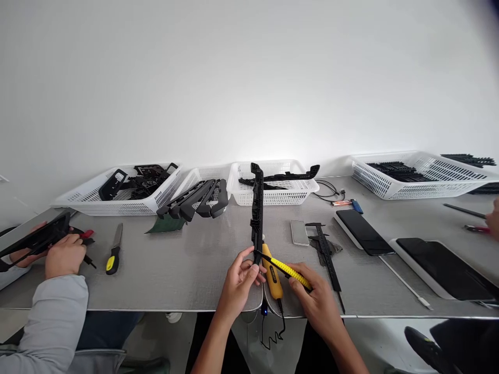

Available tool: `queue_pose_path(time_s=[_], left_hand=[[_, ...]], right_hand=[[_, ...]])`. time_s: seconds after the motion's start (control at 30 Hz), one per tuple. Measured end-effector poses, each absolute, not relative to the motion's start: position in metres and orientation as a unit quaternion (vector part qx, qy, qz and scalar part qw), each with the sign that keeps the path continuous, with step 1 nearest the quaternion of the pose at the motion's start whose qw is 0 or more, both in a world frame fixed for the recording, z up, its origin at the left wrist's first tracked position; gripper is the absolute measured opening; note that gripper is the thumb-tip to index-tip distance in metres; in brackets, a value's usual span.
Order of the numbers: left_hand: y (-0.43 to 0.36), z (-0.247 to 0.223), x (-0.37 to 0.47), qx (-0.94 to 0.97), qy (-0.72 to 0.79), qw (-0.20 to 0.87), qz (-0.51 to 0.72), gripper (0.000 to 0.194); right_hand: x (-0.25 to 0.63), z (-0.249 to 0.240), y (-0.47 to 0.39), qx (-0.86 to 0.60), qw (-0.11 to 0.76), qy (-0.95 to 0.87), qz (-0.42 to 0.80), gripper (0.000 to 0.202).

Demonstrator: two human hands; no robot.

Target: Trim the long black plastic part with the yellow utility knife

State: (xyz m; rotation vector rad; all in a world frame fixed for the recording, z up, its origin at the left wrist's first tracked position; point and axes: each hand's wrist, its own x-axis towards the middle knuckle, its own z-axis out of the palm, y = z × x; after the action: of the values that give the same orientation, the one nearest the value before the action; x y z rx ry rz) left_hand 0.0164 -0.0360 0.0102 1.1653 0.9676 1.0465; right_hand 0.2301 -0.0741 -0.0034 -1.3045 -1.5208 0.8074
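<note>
My left hand (238,283) is closed around the lower end of a long black plastic strip (257,213), which stands nearly upright above the table edge. Ribs and clips run along the strip. In my right hand (317,296) is a slim yellow-and-black utility knife (287,268) with a ribbed grip. Its dark front end reaches the strip's lower end, close to my left fingers; whether it touches is hard to see. Behind the knife lies a yellow corded tool (272,272), its black cable hanging over the edge.
White baskets (268,196) of black parts line the wall. Right of my hands lie a caliper (327,254), a small pale block (299,232) and flat black-topped devices (364,231). At left are a yellow-black-handled file (114,254) and a co-worker's hand (65,254); another person's hand (494,221) shows far right.
</note>
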Motion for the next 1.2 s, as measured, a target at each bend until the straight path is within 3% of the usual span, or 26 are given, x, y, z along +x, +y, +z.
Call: queue_pose_path(time_s=[0.17, 0.4, 0.8, 1.0, 1.2], left_hand=[[-0.037, 0.011, 0.018, 0.487, 0.433, 0.605, 0.458, 0.066], [-0.037, 0.021, 0.017, 0.468, 0.429, 0.637, 0.436, 0.086], [-0.035, 0.021, 0.015, 0.479, 0.412, 0.649, 0.424, 0.047], [-0.036, 0.022, 0.014, 0.475, 0.403, 0.655, 0.428, 0.068], [-0.036, 0.023, 0.015, 0.480, 0.417, 0.650, 0.416, 0.076]], right_hand=[[0.230, -0.004, -0.074, -0.543, 0.482, -0.608, 0.320, 0.029], [0.230, -0.003, -0.075, -0.550, 0.481, -0.605, 0.315, 0.028], [0.231, -0.004, -0.075, -0.548, 0.480, -0.607, 0.317, 0.030], [0.230, -0.004, -0.076, -0.554, 0.491, -0.598, 0.308, 0.031], [0.230, -0.005, -0.075, -0.556, 0.491, -0.595, 0.309, 0.033]])
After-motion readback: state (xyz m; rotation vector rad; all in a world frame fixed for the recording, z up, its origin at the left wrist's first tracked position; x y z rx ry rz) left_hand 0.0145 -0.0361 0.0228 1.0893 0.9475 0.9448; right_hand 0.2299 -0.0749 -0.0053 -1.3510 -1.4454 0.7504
